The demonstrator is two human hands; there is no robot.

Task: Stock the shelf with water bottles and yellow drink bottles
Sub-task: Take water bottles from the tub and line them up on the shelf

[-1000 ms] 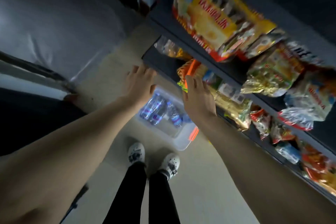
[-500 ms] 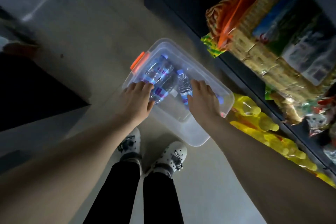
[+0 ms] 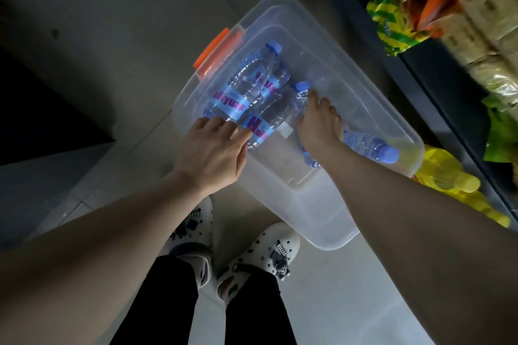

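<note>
Clear water bottles [image 3: 246, 92] with blue caps and labels are lying in a plastic bin [image 3: 364, 109]; left hand [image 3: 215, 148] is touching one, fingers spread, while right hand [image 3: 319, 126] is wrapping around another.

A second ago both hands were up by the snack shelf; now they are down in the bin [image 3: 372, 109] on the floor. The left hand [image 3: 215, 151] has gone from the bin's rim onto the labelled bottles [image 3: 246, 95] at its 9 o'clock end, fingers spread on them. The right hand [image 3: 319, 126] has pushed further in, fingertips at a bottle's neck by the blue cap [image 3: 300, 86]. Another bottle [image 3: 370, 145] now shows at 3 o'clock of that wrist, and the yellow bottles [image 3: 454, 185] show beyond the bin's 4 o'clock corner.
</note>
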